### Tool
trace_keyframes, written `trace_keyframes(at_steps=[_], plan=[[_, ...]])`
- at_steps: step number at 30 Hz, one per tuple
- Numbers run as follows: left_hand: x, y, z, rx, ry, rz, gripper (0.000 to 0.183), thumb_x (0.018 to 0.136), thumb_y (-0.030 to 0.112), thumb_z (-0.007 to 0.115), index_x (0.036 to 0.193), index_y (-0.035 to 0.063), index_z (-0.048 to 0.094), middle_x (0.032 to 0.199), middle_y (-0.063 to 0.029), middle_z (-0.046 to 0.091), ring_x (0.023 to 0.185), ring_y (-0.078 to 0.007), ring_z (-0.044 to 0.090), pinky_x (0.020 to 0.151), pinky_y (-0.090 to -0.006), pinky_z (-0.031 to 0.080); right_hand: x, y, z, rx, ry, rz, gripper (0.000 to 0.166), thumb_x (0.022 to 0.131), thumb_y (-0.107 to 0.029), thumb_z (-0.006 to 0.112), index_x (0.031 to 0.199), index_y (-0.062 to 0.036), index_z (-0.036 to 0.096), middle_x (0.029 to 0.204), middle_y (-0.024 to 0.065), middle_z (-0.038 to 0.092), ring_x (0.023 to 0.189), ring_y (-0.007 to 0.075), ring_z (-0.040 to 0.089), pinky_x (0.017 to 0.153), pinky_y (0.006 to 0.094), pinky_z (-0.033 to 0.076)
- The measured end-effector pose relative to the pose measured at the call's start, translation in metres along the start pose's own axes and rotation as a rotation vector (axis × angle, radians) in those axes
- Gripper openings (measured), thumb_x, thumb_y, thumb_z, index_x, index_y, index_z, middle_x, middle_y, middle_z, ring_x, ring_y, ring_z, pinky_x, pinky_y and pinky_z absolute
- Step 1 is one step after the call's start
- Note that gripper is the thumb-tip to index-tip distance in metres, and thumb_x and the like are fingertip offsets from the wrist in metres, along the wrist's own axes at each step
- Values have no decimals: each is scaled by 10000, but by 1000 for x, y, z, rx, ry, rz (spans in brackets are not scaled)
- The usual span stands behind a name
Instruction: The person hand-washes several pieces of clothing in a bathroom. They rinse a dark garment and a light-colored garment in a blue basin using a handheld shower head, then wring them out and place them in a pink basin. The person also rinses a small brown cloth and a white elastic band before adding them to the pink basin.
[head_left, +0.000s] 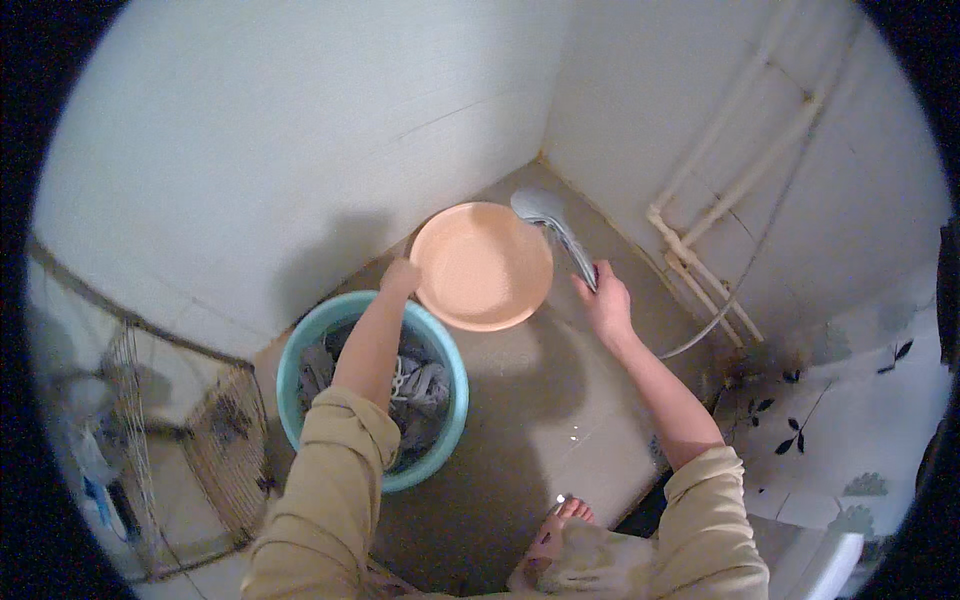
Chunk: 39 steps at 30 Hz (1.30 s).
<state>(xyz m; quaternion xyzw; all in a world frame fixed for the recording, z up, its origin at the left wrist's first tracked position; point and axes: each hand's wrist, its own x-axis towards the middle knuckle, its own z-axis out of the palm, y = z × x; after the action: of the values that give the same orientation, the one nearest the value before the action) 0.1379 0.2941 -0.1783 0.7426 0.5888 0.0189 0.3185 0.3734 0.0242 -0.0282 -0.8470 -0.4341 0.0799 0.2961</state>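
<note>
My left hand (401, 277) grips the near-left rim of a peach plastic basin (487, 319). In my right hand (607, 300) is the handle of a silver handheld shower head (541, 206), which is over the basin's right rim. Faint streaks show beneath the shower head; whether they are water I cannot tell. Below my left forearm stands a turquoise plastic tub (457, 375) holding dark grey wet-looking cloth (420, 420). A patch of the cloth bears a white pattern. My forearm hides part of the tub.
White pipes (694, 259) run down the right wall, with the shower hose (765, 240) hanging beside them. A wire rack (225, 442) stands at the left. My bare foot (574, 510) is on the tiled floor (592, 457). A leaf-patterned curtain or panel (817, 420) is at the right.
</note>
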Motion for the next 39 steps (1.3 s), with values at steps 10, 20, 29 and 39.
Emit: trace_keyframes(at_steps=[10,20,29,39], plan=[[-39,94,-51,-193,306,460,261,707,208,562,843,-13,593,793,-217,610,786,-371,594,696,-442,453,5,12,-15,272,150,3,293,813,-253,599,923,-8,483,752,208,591,728,390,586,625,440,457],[-129,228,-119,429,495,793,223,727,135,539,921,24,526,794,-208,603,777,-373,591,703,-479,459,-3,-9,-22,373,137,-17,313,813,-261,614,961,-17,487,763,187,596,717,362,587,626,417,450],[-83,175,-92,162,653,633,226,729,83,514,942,25,562,834,-210,615,795,-355,607,715,-423,485,-11,-7,-17,350,107,-4,305,809,-260,617,953,-21,494,751,177,589,689,344,583,618,408,451],[28,-32,-37,-574,278,359,329,777,242,611,896,-63,580,824,-136,625,696,-227,602,627,-342,480,-61,-37,-6,341,-296,-390,274,761,-188,612,979,-55,510,777,184,601,715,352,601,626,433,477]])
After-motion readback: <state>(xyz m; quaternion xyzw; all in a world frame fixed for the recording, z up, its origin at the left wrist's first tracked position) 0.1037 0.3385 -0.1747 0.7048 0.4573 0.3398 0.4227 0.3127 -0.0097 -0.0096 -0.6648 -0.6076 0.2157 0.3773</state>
